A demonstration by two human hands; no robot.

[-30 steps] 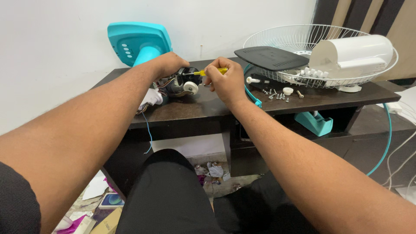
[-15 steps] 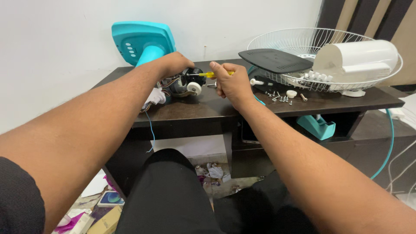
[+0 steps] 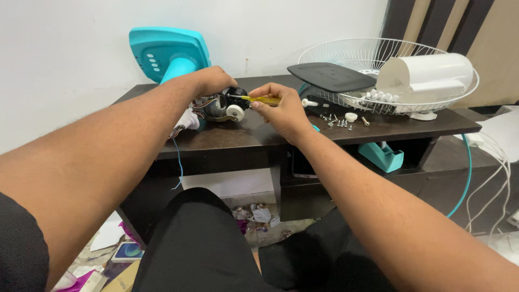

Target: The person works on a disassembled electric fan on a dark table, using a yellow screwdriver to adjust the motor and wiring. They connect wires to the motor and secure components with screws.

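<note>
View from above a seated person's arms, both reaching to a dark wood counter (image 3: 254,138) by a white wall.

Far left on floor: small flat packages, one w/ blue square face (image 3: 125,251), one magenta, one tan cardboard; print too small to tell.

Back left of counter: teal fan base (image 3: 168,54), upright, w/ a row of white buttons. Just right of it, left hand (image 3: 210,81) closed over the top of a fan motor (image 3: 223,106), metal & black w/ a white round knob at front, wires trailing left, a thin blue wire hanging off the counter edge.

Right hand (image 3: 281,111) gripping a yellow-handled screwdriver (image 3: 258,99), lying level, tip touching the motor.

Right of hand: a white peg, then loose screws (image 3: 338,122) and a white cap on the counter. Behind them a white wire fan guard (image 3: 346,57) lying like a bowl, holding a black flat panel (image 3: 330,77) & white motor cover (image 3: 427,75).

Under counter, right: teal tape holder (image 3: 381,157) on shelf. Far right: teal cable, white cords on floor.
</note>
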